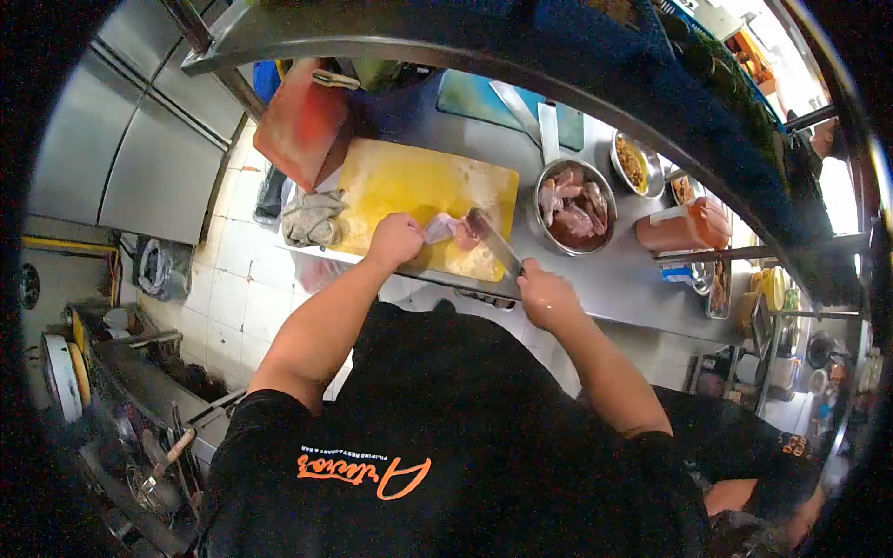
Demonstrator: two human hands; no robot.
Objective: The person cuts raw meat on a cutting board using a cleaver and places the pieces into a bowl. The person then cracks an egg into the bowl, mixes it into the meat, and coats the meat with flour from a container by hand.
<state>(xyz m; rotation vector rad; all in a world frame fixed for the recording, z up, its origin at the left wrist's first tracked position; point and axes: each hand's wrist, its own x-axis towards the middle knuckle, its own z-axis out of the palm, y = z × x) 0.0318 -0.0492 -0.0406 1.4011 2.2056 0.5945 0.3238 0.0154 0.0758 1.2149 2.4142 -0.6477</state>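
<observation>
A yellow cutting board (381,177) lies on the metal counter, with a piece of raw meat (448,229) on it. My left hand (398,237) is closed on the left end of that piece. My right hand (547,294) is wrapped round the handle of a knife (500,249), whose blade reaches over the board to the right end of the meat. Just right of the board, a steel bowl (575,244) holds several pieces of raw meat. A crumpled grey cloth (313,219) sits at the board's left edge.
Behind the board are a red board (299,130) and a teal board (465,98) with knives. A bowl of minced food (633,167) and an orange-red container (679,228) stand to the right. A metal shelf (391,48) crosses overhead. Another person (744,456) is at the lower right.
</observation>
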